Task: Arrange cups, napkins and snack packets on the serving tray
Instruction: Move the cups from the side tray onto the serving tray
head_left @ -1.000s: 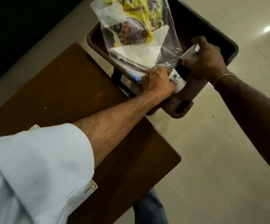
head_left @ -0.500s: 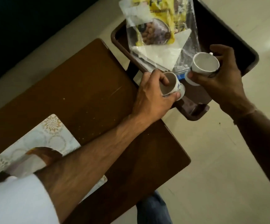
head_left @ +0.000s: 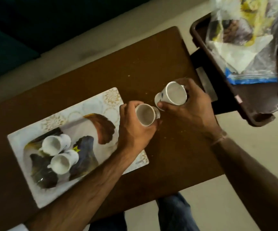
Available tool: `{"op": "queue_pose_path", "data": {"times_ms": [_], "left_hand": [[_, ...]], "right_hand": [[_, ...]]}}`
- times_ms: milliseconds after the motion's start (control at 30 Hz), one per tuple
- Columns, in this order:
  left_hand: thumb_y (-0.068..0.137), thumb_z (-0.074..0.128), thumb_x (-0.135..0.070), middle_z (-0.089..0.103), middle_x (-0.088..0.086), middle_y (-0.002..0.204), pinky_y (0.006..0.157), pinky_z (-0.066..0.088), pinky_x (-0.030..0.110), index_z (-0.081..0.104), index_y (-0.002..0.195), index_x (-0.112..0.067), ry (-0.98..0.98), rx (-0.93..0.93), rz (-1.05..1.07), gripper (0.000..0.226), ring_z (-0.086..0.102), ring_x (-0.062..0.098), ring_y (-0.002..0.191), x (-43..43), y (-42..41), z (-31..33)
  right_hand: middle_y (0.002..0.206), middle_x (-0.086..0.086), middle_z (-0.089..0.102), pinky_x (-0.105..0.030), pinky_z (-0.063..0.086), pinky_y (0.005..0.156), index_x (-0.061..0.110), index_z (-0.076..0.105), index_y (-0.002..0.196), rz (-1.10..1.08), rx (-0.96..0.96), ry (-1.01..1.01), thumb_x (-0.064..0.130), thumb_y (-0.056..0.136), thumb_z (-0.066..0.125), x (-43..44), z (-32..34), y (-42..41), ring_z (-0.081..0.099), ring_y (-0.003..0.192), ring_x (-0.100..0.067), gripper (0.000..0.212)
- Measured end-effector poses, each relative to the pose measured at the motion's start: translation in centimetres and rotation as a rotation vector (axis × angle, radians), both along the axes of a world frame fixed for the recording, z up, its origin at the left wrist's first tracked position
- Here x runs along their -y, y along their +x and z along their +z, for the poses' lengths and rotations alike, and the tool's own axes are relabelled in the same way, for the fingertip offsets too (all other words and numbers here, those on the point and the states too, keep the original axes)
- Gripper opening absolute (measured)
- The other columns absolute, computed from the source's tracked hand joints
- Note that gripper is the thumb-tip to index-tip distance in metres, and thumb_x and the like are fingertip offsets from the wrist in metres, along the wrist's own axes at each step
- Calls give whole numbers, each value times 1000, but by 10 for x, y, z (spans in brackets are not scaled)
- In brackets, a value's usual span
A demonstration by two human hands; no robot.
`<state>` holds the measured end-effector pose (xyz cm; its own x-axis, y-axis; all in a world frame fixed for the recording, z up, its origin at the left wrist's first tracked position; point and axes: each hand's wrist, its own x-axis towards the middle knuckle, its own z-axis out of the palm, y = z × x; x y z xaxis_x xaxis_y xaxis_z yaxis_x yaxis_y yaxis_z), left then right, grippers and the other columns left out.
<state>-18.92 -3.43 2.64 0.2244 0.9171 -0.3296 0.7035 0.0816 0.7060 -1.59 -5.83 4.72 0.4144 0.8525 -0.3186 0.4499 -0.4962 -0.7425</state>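
My left hand (head_left: 135,130) grips a white cup (head_left: 145,116) just past the right end of the patterned serving tray (head_left: 108,100). My right hand (head_left: 189,107) holds a second white cup (head_left: 175,95) with a blue mark, above the bare table beside it. The two cups nearly touch. Two more white cups (head_left: 56,144) (head_left: 63,161) stand on the left part of the tray. A clear bag with a yellow snack packet (head_left: 251,17) and a white napkin (head_left: 234,55) lies in the dark brown crate (head_left: 231,90) at the upper right.
The brown wooden table (head_left: 143,64) carries the tray; its right edge meets the crate. Pale floor (head_left: 234,205) lies to the right and in front. A jeans-clad knee (head_left: 175,212) shows below the table edge. A dark seat fills the upper left.
Both hands lifted the cups out of the crate and carried them left over the table, to the tray's right end. The view swung left, showing the tray with two cups.
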Motion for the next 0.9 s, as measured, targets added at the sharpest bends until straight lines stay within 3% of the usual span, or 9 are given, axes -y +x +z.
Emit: {"op": "queue_pose_path", "data": {"times_ms": [133, 267, 333, 433, 533, 600, 700, 800, 900], "left_hand": [[64, 88, -46, 61, 3, 118, 83, 51, 23, 47, 119, -20, 21, -77, 146, 73, 59, 15, 105, 13, -62, -8], [62, 84, -57, 64, 0, 114, 77, 43, 17, 46, 117, -21, -8, -159, 379, 75, 55, 9, 94, 33, -111, -15], [62, 85, -53, 63, -3, 114, 80, 40, 15, 47, 116, -23, -44, -130, 495, 73, 53, 8, 96, 42, -130, -20], [65, 88, -40, 65, -1, 119, 88, 46, 28, 46, 119, -22, -111, -52, 705, 71, 60, 16, 105, 56, -145, -26], [66, 90, -33, 66, 4, 121, 86, 48, 32, 46, 119, -20, -174, -35, 886, 69, 63, 24, 108, 65, -151, -29], [67, 90, -29, 66, 3, 121, 85, 45, 28, 47, 117, -24, -185, 21, 969, 66, 61, 19, 107, 68, -151, -30], [65, 91, -29, 65, 0, 122, 89, 46, 29, 45, 114, -29, -204, 113, 1101, 67, 60, 16, 108, 69, -148, -29], [66, 90, -21, 67, 3, 123, 99, 50, 48, 51, 117, -28, -272, 301, 1273, 65, 62, 26, 114, 65, -143, -26], [77, 79, -9, 67, 18, 115, 89, 53, 54, 57, 117, -13, -296, 506, 1329, 46, 63, 41, 109, 65, -149, -21]], "right_hand": [[129, -3, 60, -33, 56, 88, 18, 49, 129, 90, -67, -52, 40, 70, 87, -12, -6, -69, 60, 112, -18, 73], [130, -8, 58, -38, 57, 87, 15, 46, 130, 193, -50, -95, 38, 69, 88, -21, -15, -133, 59, 112, -23, 77], [128, -10, 57, -39, 57, 85, 14, 46, 131, 258, -41, -102, 38, 69, 88, -23, -22, -164, 59, 110, -26, 79], [127, -12, 56, -32, 54, 82, 14, 44, 132, 339, -48, -131, 36, 69, 88, -22, -34, -202, 58, 109, -29, 80], [133, -12, 53, -38, 52, 90, 16, 40, 139, 390, -42, -152, 34, 71, 84, -21, -43, -231, 55, 117, -32, 83], [136, -11, 50, -43, 52, 94, 16, 40, 136, 400, -31, -144, 31, 71, 84, -22, -47, -241, 51, 121, -32, 79], [133, -12, 49, -35, 47, 88, 14, 44, 131, 396, 7, -138, 28, 70, 84, -24, -54, -254, 51, 119, -34, 74], [133, -12, 48, -29, 37, 83, 14, 44, 131, 404, 44, -142, 28, 72, 83, -28, -55, -262, 51, 118, -33, 72], [133, -12, 47, -30, 39, 80, 15, 44, 131, 403, 44, -133, 29, 72, 82, -33, -53, -270, 53, 116, -33, 71]]}}
